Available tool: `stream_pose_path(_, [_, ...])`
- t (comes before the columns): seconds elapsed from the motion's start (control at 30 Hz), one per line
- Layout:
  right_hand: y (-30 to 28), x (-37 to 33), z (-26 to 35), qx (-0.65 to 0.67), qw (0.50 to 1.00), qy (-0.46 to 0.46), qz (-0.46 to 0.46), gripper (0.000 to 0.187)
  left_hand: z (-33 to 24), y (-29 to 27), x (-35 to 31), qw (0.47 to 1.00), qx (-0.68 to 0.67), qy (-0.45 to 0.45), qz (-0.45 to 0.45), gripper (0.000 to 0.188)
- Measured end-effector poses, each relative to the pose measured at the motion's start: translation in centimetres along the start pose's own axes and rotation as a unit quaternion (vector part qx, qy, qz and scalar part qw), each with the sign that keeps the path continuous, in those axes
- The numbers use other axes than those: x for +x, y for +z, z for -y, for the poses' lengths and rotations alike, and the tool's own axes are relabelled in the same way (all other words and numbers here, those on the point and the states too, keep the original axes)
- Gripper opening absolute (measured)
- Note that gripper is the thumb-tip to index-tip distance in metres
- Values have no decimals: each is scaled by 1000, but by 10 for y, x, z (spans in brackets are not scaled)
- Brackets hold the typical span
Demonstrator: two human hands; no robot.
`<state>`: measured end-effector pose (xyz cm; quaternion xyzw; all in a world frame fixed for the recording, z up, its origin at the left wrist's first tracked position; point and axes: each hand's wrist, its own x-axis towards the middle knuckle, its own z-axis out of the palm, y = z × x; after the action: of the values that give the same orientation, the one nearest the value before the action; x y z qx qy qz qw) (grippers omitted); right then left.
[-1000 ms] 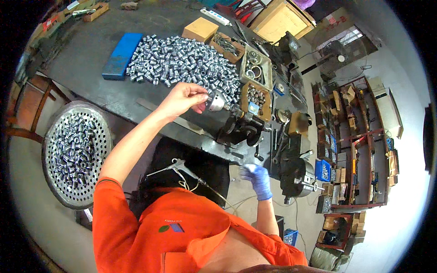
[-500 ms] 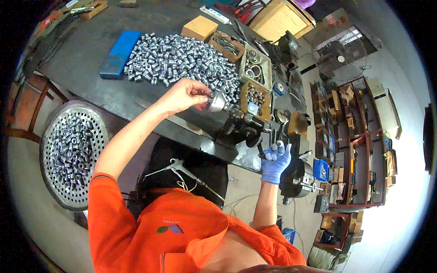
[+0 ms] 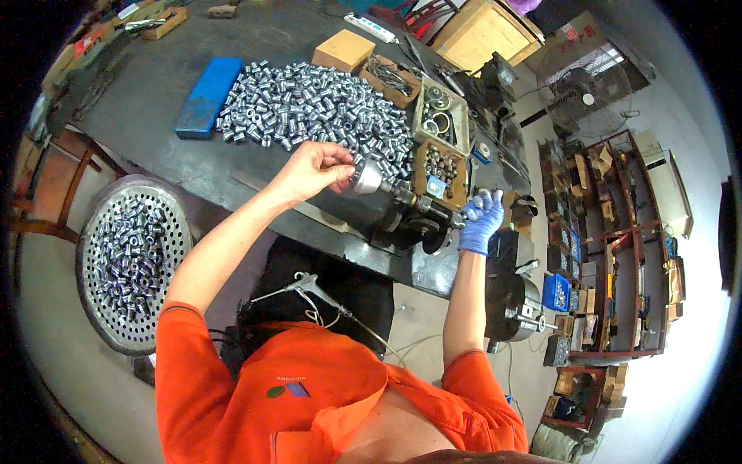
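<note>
My bare left hand [image 3: 318,172] is closed in a pinch at the open face of a silvery cone-shaped chuck [image 3: 368,176]; what its fingertips hold is hidden. The chuck sits on the spindle of a dark bench fixture [image 3: 410,220] at the table's front edge. On the fixture's right end, my right hand [image 3: 482,220], in a blue glove with greyish fingertips, has its fingers curled round a lever, mostly covered by the hand. Behind the chuck spreads a large heap of short shiny metal sleeves [image 3: 309,104].
At left, a perforated metal basin [image 3: 179,240] holds more sleeves. A blue box [image 3: 207,99] borders the heap. Small-parts boxes [image 3: 464,166] and a tray [image 3: 462,120] stand behind the fixture. An air gun [image 3: 306,283] lies on black cloth before me. A fan [image 3: 587,99] and shelves [image 3: 618,255] are at right.
My right hand has moved up and away from me at the fixture's right end. My left hand stays at the chuck. The whole view has shifted slightly.
</note>
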<state>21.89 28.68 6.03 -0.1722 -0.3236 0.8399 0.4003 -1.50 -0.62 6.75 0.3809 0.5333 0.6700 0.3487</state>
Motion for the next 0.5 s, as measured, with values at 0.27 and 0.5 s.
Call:
stream_pose_path(0.27, [-45, -33, -62, -155, 974, -48, -158, 28, 7, 3, 4, 1000, -18, 9, 13, 13])
stream_pose_path(0.5, [-28, -111, -37, -46, 992, -14, -117, 27, 9, 9, 3, 999, -33, 18, 11, 13])
